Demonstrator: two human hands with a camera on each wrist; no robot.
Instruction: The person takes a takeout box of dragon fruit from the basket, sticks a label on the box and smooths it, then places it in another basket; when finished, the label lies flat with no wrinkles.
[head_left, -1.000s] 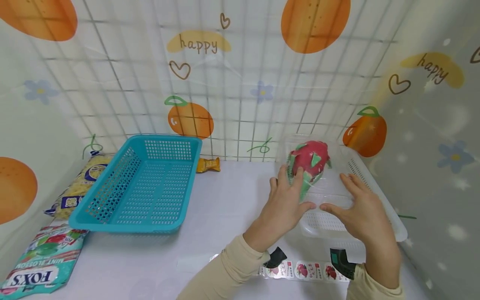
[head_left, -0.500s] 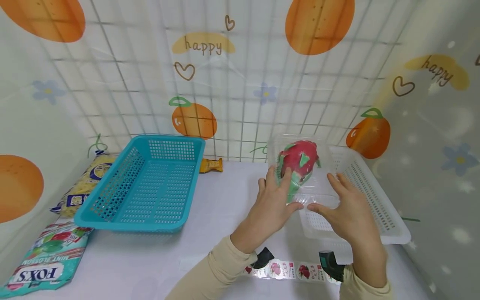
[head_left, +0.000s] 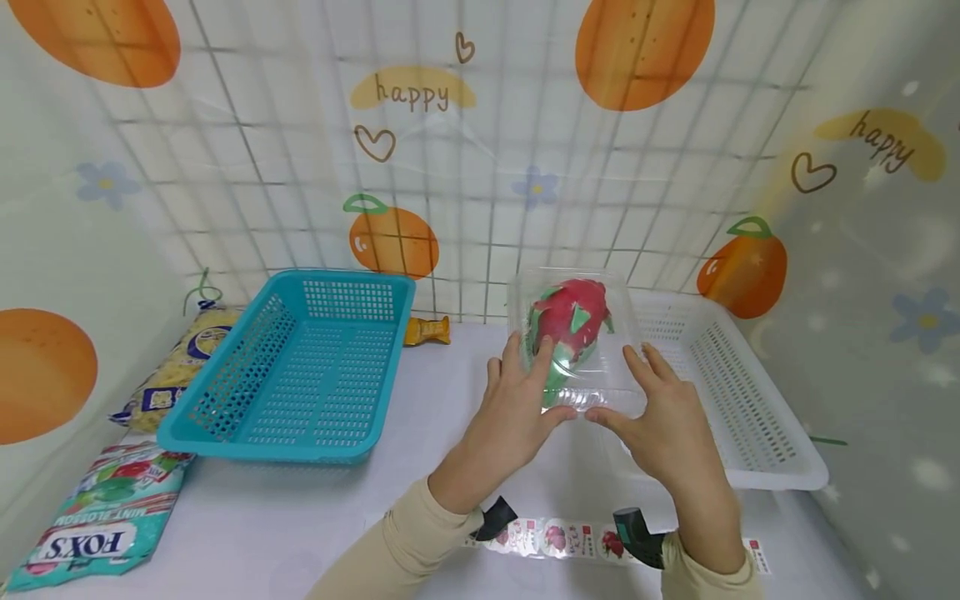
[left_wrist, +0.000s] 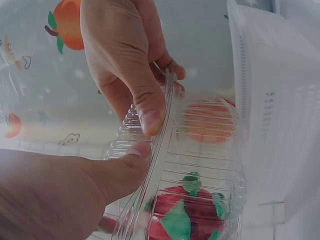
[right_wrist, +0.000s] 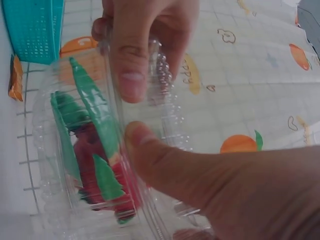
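Note:
A clear plastic clamshell box (head_left: 611,375) holds a red dragon fruit (head_left: 576,315) with green scales. My left hand (head_left: 504,421) grips the box's left front part, fingers spread over the lid and thumb at the front rim. On the other side, my right hand (head_left: 670,429) holds it the same way. The thumbs nearly meet; in the left wrist view the left thumb (left_wrist: 127,167) presses along the box's ridged rim (left_wrist: 160,135). The lid looks down over the fruit. The box overlaps the left edge of a white basket (head_left: 757,400); whether it touches anything below cannot be told.
A teal basket (head_left: 367,417) stands at left. Beside it lie a yellow snack bag (head_left: 176,367) and a FOX'S candy bag (head_left: 101,517). A small orange packet (head_left: 427,331) lies behind. A strip of dragon fruit stickers (head_left: 558,538) lies in front, partly under the right wrist.
Both hands have moved left together with the clamshell box, from over the white basket to its left side. More of the basket shows. The view has shifted slightly; the grip looks the same.

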